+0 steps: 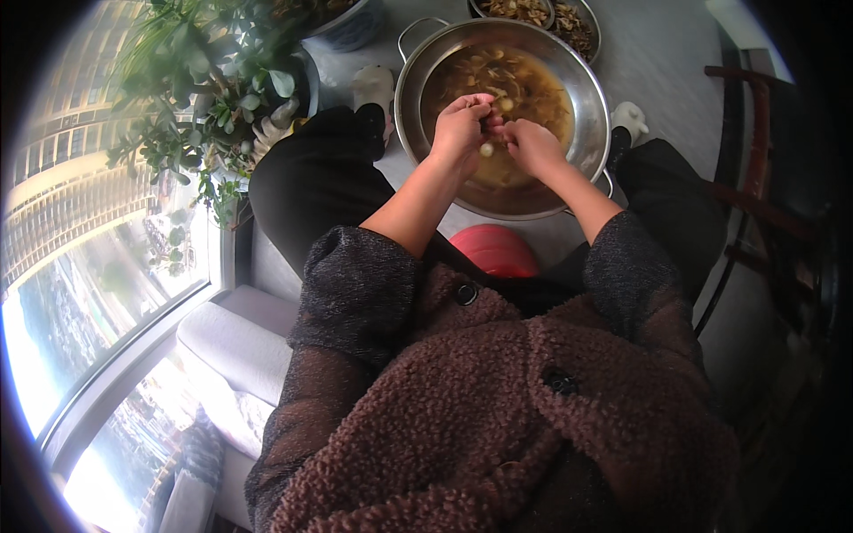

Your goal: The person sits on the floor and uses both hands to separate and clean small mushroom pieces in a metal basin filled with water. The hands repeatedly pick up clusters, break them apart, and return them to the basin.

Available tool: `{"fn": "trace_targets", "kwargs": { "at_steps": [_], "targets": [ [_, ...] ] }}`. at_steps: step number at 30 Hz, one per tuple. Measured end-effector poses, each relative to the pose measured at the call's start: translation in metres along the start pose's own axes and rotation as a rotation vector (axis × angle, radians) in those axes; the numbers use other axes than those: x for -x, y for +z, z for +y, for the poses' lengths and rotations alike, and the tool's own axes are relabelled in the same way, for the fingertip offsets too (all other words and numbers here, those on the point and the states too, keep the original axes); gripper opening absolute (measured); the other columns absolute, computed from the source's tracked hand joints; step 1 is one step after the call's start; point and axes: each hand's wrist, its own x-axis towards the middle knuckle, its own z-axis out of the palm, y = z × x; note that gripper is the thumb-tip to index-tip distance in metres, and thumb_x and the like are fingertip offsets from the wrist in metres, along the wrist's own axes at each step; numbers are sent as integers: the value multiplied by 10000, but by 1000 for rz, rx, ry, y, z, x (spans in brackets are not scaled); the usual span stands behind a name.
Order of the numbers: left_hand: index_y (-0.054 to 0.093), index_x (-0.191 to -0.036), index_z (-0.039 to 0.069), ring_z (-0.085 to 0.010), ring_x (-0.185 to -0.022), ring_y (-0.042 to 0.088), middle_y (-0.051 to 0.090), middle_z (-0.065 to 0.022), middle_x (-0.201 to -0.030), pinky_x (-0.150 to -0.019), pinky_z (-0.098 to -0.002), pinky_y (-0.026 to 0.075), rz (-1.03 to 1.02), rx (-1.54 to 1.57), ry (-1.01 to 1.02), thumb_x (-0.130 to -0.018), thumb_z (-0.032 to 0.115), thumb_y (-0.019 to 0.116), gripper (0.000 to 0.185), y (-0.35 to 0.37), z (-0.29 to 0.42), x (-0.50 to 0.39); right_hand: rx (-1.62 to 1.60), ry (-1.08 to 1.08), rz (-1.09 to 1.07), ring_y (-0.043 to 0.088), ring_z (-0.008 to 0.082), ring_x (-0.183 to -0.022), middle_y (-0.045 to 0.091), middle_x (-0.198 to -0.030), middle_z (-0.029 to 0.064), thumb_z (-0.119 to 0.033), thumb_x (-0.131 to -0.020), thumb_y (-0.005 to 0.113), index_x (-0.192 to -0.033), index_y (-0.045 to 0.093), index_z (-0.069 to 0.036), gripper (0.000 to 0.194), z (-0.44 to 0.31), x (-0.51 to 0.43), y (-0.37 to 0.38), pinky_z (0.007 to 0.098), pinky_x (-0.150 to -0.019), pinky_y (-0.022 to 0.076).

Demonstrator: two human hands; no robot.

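A wide steel basin (503, 208) with two loop handles stands on the floor between the person's feet. Brownish water (500, 174) fills its bottom, with many light brown pieces (480, 64), perhaps mushrooms, floating in it. Over the basin my left hand (464, 126) has its fingers bent around a small dark piece that is mostly hidden. My right hand (533, 143) is beside it on the right, fingertips pinched together close to the left fingers; whether it grips the same piece is hard to tell.
Metal bowls with dry brown pieces (573, 30) stand beyond the basin. Potted plants (193, 93) and a window are on the left. A red rounded object (493, 250) lies between the person's legs. Dark red wooden furniture (756, 133) stands at right.
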Motion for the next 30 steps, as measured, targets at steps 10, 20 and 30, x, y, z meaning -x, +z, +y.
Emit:
{"fn": "trace_targets", "kwargs": {
  "at_steps": [10,20,30],
  "targets": [
    [534,-978,11,-188,-678,596,585,-90,-828,-631,-307,521,98,42,-84,-932,94,451,126,9,-2,4,-575,-31,46,598,122,-651,633,-751,62,-100,-817,641,-840,620,-29,78,-16,-3,-65,291,-629,482],
    [543,-985,8,-214,-795,598,576,-110,-884,-723,-329,516,27,71,-20,-918,64,499,97,7,-1,6,-336,-136,31,622,271,-735,612,-799,135,-73,-790,625,-863,626,-16,92,-13,16,-47,352,-657,478],
    [532,-960,44,-191,-809,592,568,-82,-876,-718,-322,527,79,24,42,-898,70,525,67,4,-2,1,-107,-77,16,618,310,-826,607,-870,118,-111,-755,639,-884,615,-76,136,19,13,-32,410,-697,488]
  ]
}}
